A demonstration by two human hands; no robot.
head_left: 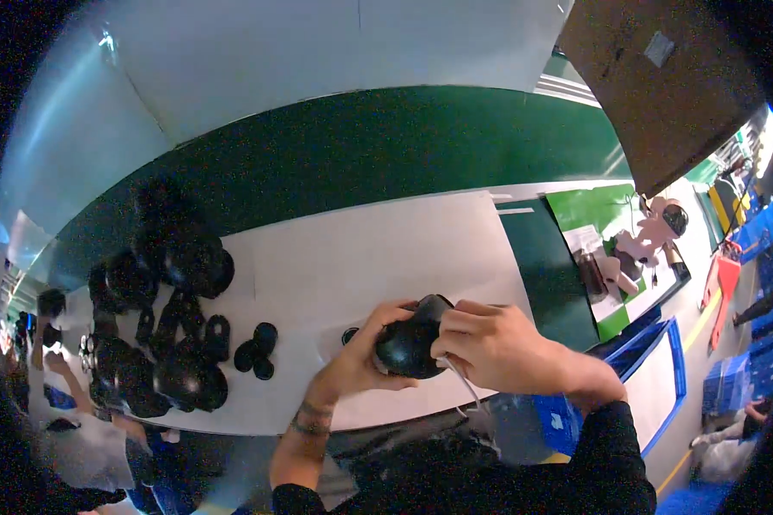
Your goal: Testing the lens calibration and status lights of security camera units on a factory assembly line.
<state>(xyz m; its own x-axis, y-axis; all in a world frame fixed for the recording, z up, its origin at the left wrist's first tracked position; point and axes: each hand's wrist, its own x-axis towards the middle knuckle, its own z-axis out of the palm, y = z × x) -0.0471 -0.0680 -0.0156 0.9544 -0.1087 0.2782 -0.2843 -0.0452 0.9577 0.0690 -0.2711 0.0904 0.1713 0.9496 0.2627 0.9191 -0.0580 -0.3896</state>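
Note:
A glossy black rounded shell (408, 346) is held above the near part of the white table. My left hand (358, 365) wraps round its left side and underside, gripping it. At its right edge, the bent fingers of my right hand (500, 350) are pressed together; what lies between them is hidden. A thin white cord (465, 384) trails down from beneath the right hand. Just left of the shell, a small black round part (349, 336) lies on the table, partly covered by my left hand.
Several small black oval parts (256, 354) lie to the left. Beyond them are piled black rounded shells (189, 378). A green board with papers (588, 215) is at the right, near another person's hand (657, 227). Blue crates (678, 369) stand right. Another person (86, 446) is at the left.

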